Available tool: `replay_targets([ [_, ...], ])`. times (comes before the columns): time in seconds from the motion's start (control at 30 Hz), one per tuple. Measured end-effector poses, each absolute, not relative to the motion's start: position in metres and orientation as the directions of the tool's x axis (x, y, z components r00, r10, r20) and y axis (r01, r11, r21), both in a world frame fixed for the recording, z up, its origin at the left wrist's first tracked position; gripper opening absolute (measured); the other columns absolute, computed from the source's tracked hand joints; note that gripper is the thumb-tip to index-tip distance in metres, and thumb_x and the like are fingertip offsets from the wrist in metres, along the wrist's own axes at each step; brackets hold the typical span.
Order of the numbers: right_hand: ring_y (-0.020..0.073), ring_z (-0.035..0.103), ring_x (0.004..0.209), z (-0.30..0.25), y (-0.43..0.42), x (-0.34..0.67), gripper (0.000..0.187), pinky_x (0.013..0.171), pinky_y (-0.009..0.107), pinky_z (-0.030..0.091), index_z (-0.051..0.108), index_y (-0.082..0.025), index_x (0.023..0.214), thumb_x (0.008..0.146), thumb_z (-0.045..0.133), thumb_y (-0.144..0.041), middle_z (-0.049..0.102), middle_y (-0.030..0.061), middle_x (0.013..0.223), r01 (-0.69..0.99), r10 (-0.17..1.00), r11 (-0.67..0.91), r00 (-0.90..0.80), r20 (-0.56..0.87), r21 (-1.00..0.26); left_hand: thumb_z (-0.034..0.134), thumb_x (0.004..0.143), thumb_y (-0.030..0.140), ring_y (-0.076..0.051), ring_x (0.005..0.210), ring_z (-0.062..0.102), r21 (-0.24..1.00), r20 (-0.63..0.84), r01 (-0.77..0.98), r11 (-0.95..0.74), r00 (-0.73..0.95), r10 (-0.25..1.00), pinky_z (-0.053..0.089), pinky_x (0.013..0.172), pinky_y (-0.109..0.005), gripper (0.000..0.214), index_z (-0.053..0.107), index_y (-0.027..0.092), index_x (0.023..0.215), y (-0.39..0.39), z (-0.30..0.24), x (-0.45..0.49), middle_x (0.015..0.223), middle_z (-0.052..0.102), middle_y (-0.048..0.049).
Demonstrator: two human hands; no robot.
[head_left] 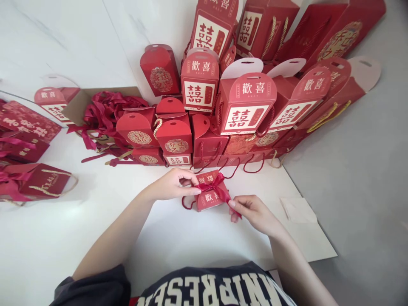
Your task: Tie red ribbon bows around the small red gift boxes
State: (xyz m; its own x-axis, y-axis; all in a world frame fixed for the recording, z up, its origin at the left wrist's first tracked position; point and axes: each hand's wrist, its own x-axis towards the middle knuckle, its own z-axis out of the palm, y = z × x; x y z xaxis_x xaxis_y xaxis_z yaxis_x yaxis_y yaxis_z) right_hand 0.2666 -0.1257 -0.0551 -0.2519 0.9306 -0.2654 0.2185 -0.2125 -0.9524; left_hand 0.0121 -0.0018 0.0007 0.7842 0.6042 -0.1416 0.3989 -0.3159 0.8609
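Head view: small red box, middle of the desk. Your left hand pinches its ribbon bow; right hand pinches the tail. Best pull evenly, box pinned flat.

At the centre of the frame a small red gift box lies on the white table. The left hand pinches its ribbon bow; the right hand grips a ribbon tail. Stacked red boxes fill the upper middle, loose ribbons the upper left.
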Motion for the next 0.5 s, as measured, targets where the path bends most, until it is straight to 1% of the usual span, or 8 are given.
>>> replay_targets([
  [0.07, 0.0161, 0.053, 0.061, -0.058, -0.129, 0.262, 0.038, 0.062, 0.029, 0.039, 0.069, -0.021, 0.074, 0.091, 0.054, -0.052, 0.066, 0.0025, 0.067, 0.174, 0.932, -0.193, -0.274, -0.236, -0.966, 0.062, 0.082, 0.043, -0.011, 0.063, 0.049, 0.877, -0.162, 0.399, -0.268, 0.771, 0.616, 0.038, 0.06, -0.024, 0.03, 0.063, 0.015, 0.072, -0.001, -0.002, 0.013, 0.069, 0.057, 0.0001],
  [0.17, 0.0153, 0.048, 0.061, -0.064, -0.131, 0.258, 0.035, 0.059, 0.029, 0.035, 0.073, -0.022, 0.086, 0.091, 0.054, -0.051, 0.063, 0.0017, 0.07, 0.152, 0.93, -0.19, -0.289, -0.227, -0.97, 0.06, 0.084, 0.043, -0.011, 0.063, 0.047, 0.884, -0.138, 0.393, -0.253, 0.737, 0.662, 0.036, 0.059, -0.023, 0.031, 0.06, 0.015, 0.071, 0.001, -0.007, 0.014, 0.066, 0.055, 0.0013],
  [0.23, 0.0165, 0.051, 0.066, -0.067, -0.132, 0.258, 0.035, 0.061, 0.029, 0.037, 0.073, -0.022, 0.088, 0.091, 0.054, -0.051, 0.066, 0.003, 0.077, 0.133, 0.926, -0.204, -0.295, -0.235, -0.97, 0.059, 0.085, 0.043, -0.01, 0.06, 0.044, 0.887, -0.133, 0.394, -0.241, 0.718, 0.684, 0.034, 0.057, -0.023, 0.032, 0.059, 0.015, 0.071, 0.002, -0.011, 0.015, 0.064, 0.051, 0.0023],
  [0.33, 0.019, 0.058, 0.078, -0.07, -0.13, 0.26, 0.032, 0.069, 0.031, 0.041, 0.071, -0.022, 0.088, 0.092, 0.054, -0.049, 0.07, 0.0044, 0.09, 0.097, 0.926, -0.222, -0.29, -0.241, -0.97, 0.058, 0.086, 0.043, -0.009, 0.058, 0.039, 0.887, -0.14, 0.403, -0.227, 0.701, 0.699, 0.03, 0.055, -0.022, 0.033, 0.055, 0.015, 0.069, 0.004, -0.015, 0.015, 0.061, 0.046, 0.0036],
  [0.4, 0.0197, 0.059, 0.083, -0.071, -0.129, 0.262, 0.031, 0.074, 0.032, 0.042, 0.07, -0.022, 0.088, 0.092, 0.054, -0.048, 0.071, 0.0047, 0.092, 0.081, 0.925, -0.231, -0.29, -0.245, -0.97, 0.058, 0.086, 0.044, -0.008, 0.057, 0.036, 0.883, -0.145, 0.41, -0.229, 0.702, 0.697, 0.028, 0.054, -0.022, 0.034, 0.054, 0.015, 0.068, 0.005, -0.017, 0.014, 0.06, 0.042, 0.0042],
  [0.5, 0.0198, 0.061, 0.086, -0.07, -0.127, 0.267, 0.03, 0.078, 0.032, 0.044, 0.069, -0.021, 0.087, 0.093, 0.054, -0.046, 0.071, 0.0057, 0.094, 0.076, 0.922, -0.235, -0.298, -0.247, -0.969, 0.058, 0.086, 0.043, -0.008, 0.056, 0.034, 0.881, -0.142, 0.409, -0.238, 0.708, 0.691, 0.027, 0.054, -0.022, 0.034, 0.052, 0.015, 0.068, 0.006, -0.019, 0.014, 0.06, 0.041, 0.0045],
])
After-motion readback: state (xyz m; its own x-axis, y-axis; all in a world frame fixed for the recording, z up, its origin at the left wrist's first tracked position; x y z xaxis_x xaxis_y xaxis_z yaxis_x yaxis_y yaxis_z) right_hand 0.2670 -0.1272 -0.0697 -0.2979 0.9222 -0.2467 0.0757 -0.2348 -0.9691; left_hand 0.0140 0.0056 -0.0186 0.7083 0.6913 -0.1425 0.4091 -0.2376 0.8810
